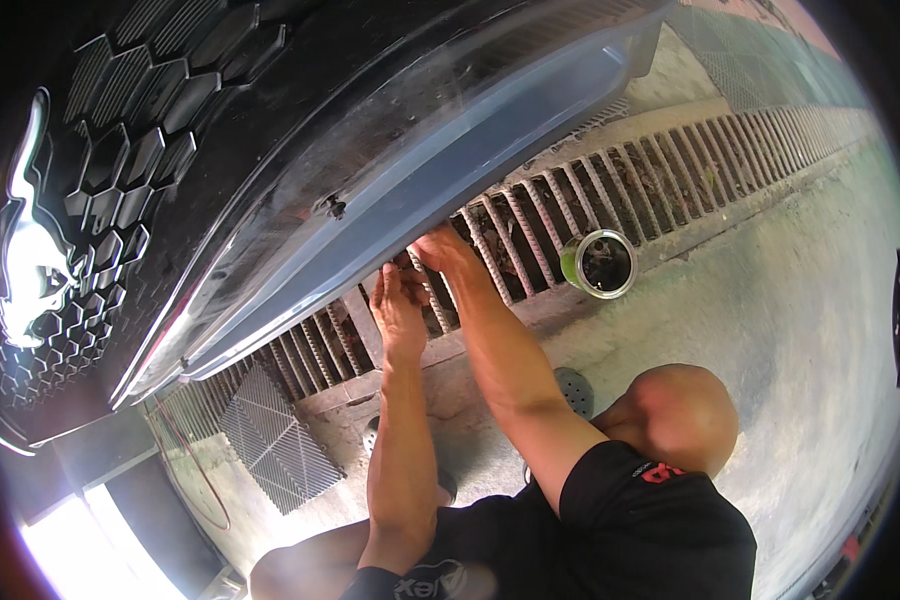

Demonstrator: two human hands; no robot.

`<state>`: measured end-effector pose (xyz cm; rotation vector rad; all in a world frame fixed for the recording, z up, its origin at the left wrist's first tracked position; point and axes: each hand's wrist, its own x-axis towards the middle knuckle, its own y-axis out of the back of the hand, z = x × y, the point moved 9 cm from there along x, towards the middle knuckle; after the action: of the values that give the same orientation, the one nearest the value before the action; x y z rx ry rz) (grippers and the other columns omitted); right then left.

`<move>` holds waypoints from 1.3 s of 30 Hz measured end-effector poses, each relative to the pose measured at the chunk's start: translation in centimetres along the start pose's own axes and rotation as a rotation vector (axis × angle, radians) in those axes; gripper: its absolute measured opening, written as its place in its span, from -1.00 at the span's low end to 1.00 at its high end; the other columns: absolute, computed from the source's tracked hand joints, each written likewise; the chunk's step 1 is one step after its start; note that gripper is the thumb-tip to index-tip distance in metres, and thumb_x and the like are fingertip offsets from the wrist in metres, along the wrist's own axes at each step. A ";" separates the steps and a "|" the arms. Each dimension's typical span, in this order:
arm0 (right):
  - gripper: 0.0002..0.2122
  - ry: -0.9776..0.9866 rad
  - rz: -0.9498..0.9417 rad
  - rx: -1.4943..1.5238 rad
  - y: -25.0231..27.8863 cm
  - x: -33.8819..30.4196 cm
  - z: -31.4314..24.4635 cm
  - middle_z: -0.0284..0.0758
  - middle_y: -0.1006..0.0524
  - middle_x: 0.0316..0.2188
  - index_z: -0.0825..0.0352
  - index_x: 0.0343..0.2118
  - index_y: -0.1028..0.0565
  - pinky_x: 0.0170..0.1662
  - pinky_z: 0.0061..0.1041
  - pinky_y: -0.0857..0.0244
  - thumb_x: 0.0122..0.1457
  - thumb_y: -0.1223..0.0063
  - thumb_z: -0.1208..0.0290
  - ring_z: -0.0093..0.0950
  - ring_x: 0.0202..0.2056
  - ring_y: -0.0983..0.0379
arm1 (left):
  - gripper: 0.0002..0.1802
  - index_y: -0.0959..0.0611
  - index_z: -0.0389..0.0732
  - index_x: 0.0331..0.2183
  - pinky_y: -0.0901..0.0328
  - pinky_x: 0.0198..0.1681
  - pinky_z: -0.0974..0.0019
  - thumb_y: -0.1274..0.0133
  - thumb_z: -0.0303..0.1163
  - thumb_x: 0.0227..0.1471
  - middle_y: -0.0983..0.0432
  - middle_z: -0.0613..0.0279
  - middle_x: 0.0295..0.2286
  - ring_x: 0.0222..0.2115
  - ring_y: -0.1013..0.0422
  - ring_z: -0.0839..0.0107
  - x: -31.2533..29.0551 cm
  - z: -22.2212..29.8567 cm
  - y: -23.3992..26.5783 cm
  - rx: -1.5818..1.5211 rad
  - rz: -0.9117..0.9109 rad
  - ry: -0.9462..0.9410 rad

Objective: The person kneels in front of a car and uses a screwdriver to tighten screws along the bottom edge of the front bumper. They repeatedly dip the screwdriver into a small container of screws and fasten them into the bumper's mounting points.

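Both hands meet at the underside of the car's front bumper (300,190), right at its lower lip (370,275). The left hand (398,312) reaches up with its fingers curled against the lip's underside; whether that grip pinches a small part or only presses on the edge cannot be told, since the fingertips are tucked under the panel. The right hand (440,250) sits just beside it, slightly further along the lip, fingers bent and touching the same edge; its grip is likewise hidden, so how far it is open cannot be told either. The 2 hands touch or nearly touch each other at the work point.

Above them the glossy dark bumper curves away, with a small fastener (335,208) showing on its face and a honeycomb grille (130,150) further left carrying a chrome emblem (30,260). Below the hands runs a floor drain grate (610,190) of rusty bars set in the concrete floor (790,330). A green-sided open can (600,263) stands on the grate's edge, well apart from the hands. A grey perforated floor tile (275,440) lies loose by the grate.

Judging by the posture, the step in hand is fingertip work on a fixing or edge under the lip. The next move likely calls for feel rather than sight, with steady pressure from 1 hand while the other works the part.
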<state>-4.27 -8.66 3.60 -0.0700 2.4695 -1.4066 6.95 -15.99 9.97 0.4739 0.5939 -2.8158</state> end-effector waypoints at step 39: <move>-0.79 -0.120 0.055 -0.141 0.9 -1.4 -0.9 -0.42 -0.47 -0.52 0.24 -0.21 -0.52 -0.66 -0.61 -0.11 0.26 -0.20 0.23 -0.65 -0.61 -0.31 | -0.90 -0.55 -0.14 -0.24 -0.26 -0.42 0.44 -0.06 -0.33 0.29 -0.52 0.32 -0.46 -0.49 -0.39 0.55 -0.8 -1.5 -3.2 -0.221 -0.033 0.033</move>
<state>-3.10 -7.23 3.56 -0.1129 2.4481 -1.1698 7.22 -12.38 10.13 0.4718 0.9150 -2.7334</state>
